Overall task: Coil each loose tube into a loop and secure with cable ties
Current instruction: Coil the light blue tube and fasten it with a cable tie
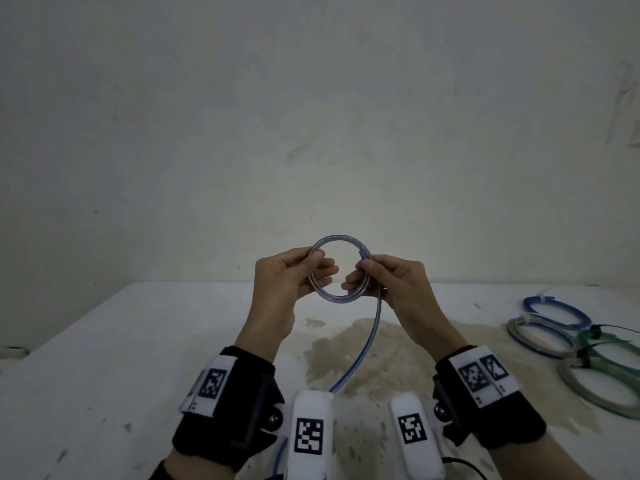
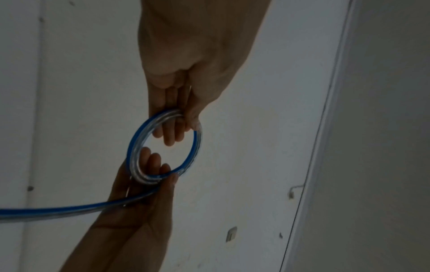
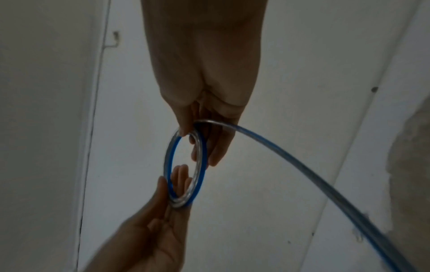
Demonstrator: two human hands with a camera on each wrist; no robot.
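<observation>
Tube [image 1: 340,271]: clear with a blue stripe, wound into a small round loop of about two turns, held up in the air above the worktop [image 1: 104,358], in front of the wall.
Tube end: a short blue tip shows at the loop's upper right, just beside the right thumb.
Tube tail [image 1: 367,344]: leaves the loop at its right side, beside the right hand, curves down toward the person and passes behind the white wrist camera below; in the right wrist view it runs off to the lower right corner [image 3: 302,169].
Left hand [image 1: 287,282]: pinching the loop's left side, thumb in front of the turns, fingers reaching through the loop behind them; in the left wrist view the fingertips [image 2: 171,136] show inside the ring.
Right hand [image 1: 391,282]: pinching the loop's right side where the turns cross and the tail starts, thumb on top, fingers curled under the tube [image 3: 186,173].
Loop in the left wrist view [image 2: 163,147]: both hands meet it from opposite sides, the turns lying close together.
Coils [image 1: 571,344]: several finished loops, blue, grey and green, lie on the worktop well to the right of the held loop, overlapping each other; white and black ties show on them.
Stain [image 1: 363,358]: a brownish patch on the worktop below the loop, under the tail.
Wrists: black straps with black and white square markers on both.
</observation>
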